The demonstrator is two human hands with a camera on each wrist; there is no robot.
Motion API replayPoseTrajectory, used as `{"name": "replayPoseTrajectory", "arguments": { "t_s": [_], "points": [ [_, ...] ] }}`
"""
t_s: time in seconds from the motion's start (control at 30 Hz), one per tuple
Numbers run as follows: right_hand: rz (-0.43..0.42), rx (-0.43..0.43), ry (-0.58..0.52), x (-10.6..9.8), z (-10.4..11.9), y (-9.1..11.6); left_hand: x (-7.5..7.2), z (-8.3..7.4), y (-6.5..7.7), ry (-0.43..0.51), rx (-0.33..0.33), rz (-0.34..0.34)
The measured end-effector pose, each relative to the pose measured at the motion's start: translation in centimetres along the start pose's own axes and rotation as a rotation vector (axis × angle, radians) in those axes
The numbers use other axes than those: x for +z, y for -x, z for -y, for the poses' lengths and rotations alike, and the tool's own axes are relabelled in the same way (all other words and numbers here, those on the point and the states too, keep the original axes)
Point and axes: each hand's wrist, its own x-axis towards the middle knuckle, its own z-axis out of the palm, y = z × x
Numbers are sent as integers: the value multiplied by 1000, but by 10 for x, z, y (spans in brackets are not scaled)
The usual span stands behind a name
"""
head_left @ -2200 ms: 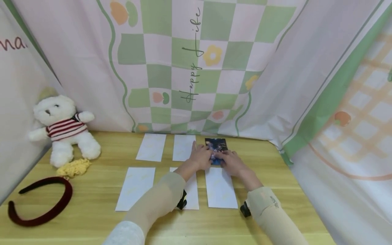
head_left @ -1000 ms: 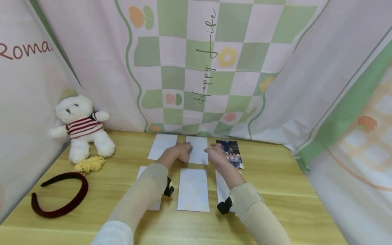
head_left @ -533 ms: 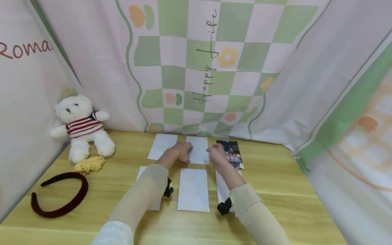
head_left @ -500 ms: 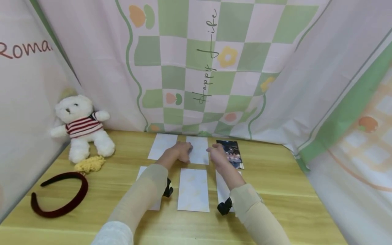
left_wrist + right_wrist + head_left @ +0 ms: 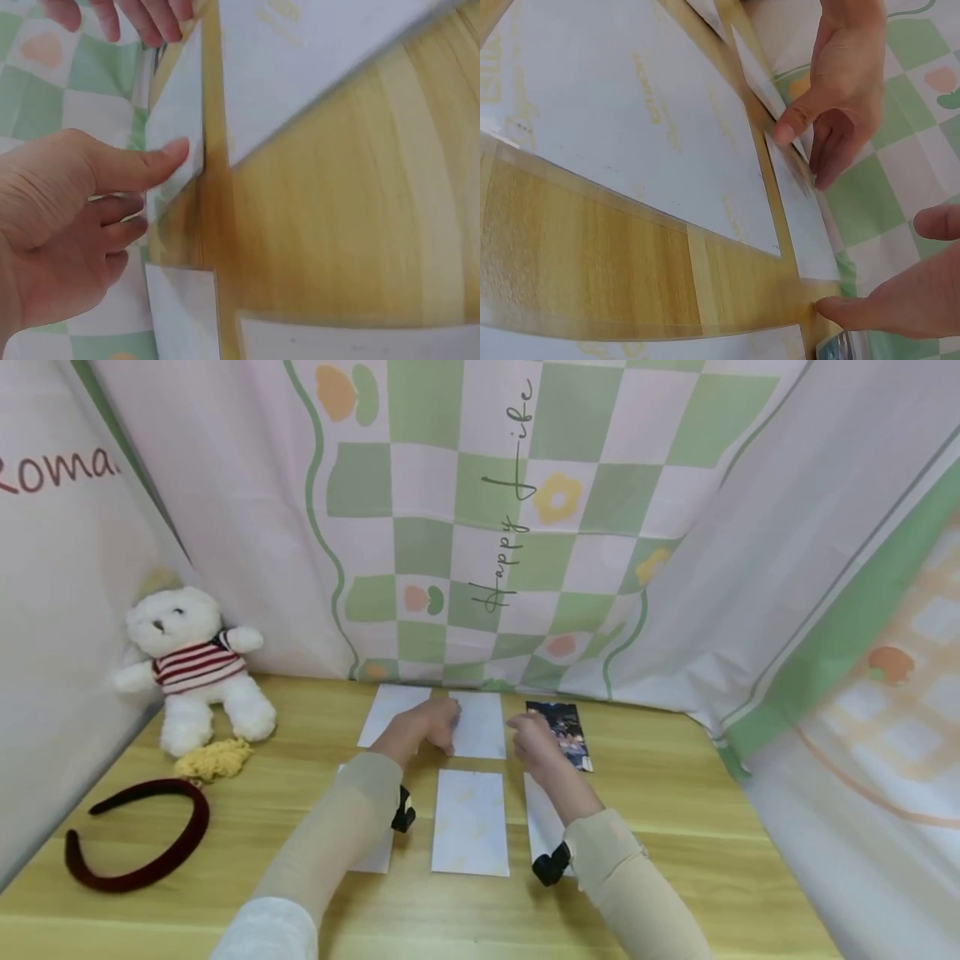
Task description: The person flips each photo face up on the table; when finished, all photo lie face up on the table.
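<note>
White rectangular sheets with faint yellow print lie flat in two rows. My left hand point(image 5: 435, 725) is at the left edge of the back middle sheet point(image 5: 478, 727); in the left wrist view its thumb point(image 5: 161, 161) is extended over that sheet's end, other fingers loosely bent. My right hand point(image 5: 538, 745) is beside the same sheet's right edge, partly in front of a dark glossy photo print point(image 5: 572, 739). In the right wrist view, its thumb and index finger are spread apart. Neither hand visibly grips anything. Whether the fingertips touch the sheet cannot be told.
In front lie the middle sheet point(image 5: 469, 822) and the right sheet point(image 5: 542, 818), partly under my right arm. The back left sheet point(image 5: 390, 714) is partly covered by my left hand. A teddy bear point(image 5: 198, 668), yellow fluffy piece point(image 5: 213, 760) and dark red headband point(image 5: 187, 843) are on the left.
Both hands have left the dark photo print and moved left to either side of the back middle sheet. Just now they have drawn slightly apart. The sheet stays in place.
</note>
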Motion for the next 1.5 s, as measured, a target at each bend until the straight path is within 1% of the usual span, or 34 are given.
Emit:
{"name": "replayPoseTrajectory", "arguments": {
  "t_s": [0.13, 0.2, 0.3, 0.43, 0.57, 0.7, 0.87, 0.93, 1.0, 1.1, 1.23, 1.4, 1.5],
  "points": [
    [-6, -10, -10, 0, 1, -1, 1, 4, 1, -36, -14, 8],
    [-8, -2, -11, -1, 0, -1, 4, 6, 2, -26, -23, 14],
    [11, 9, -16, -1, -1, -1, 6, 8, 3, 7, -37, 7],
    [32, 13, -101, -1, -1, -1, 8, 9, 3, 25, -45, -3],
    [20, 14, -153, 0, -1, -2, 8, 9, 3, 36, -40, -5],
    [21, 36, -145, 1, -2, -1, 9, 9, 2, 42, -43, -7],
    [-47, 54, -64, 3, -3, -1, 9, 9, 1, 25, -21, -9],
    [-45, 58, -30, 3, -1, 0, 8, 9, 1, -9, -10, -18],
    [-22, 63, -27, 2, 2, 1, 5, 9, 1, -43, -3, -22],
    [-1, 83, -36, 1, 5, 1, 0, 8, 1, -68, 5, -7],
    [-13, 101, -41, 0, 6, 1, -3, 8, 2, -34, -17, 19],
    [-9, 106, -54, -2, 5, 2, 0, 10, 2, -7, -50, 30],
    [-7, 113, -74, -5, 4, 2, 2, 10, 2, 1, -49, 20]
  ]
}}
